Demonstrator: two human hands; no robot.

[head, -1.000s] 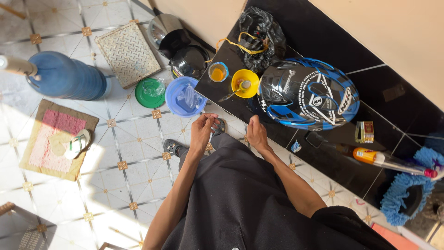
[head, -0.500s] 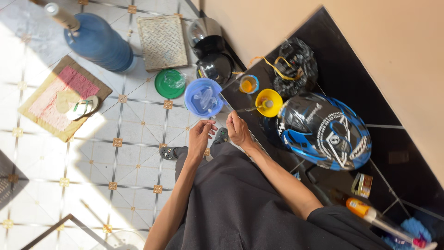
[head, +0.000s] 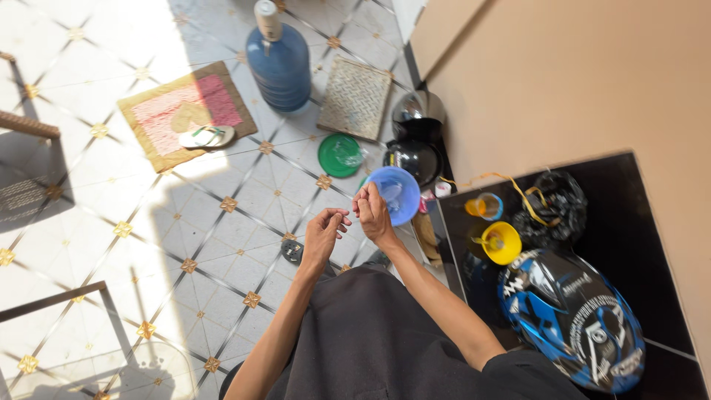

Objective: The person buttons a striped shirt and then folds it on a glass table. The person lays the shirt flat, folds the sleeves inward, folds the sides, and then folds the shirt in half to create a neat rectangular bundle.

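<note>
A round translucent blue bowl (head: 396,194) sits on the tiled floor (head: 148,222) just beside the black worktop (head: 622,222). The right hand (head: 372,215) hovers over its near rim, fingers curled together; the left hand (head: 324,234), just beside the bowl, has loosely bent fingers. Whether either holds anything is unclear.

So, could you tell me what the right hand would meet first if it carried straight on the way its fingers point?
Probably the blue bowl: the right hand points up-frame and overlaps its rim. Depth is unclear from one view; the bowl may lie lower.

cup (head: 484,205) beside bowl (head: 501,243), helmet (head: 572,317) nearer
</note>
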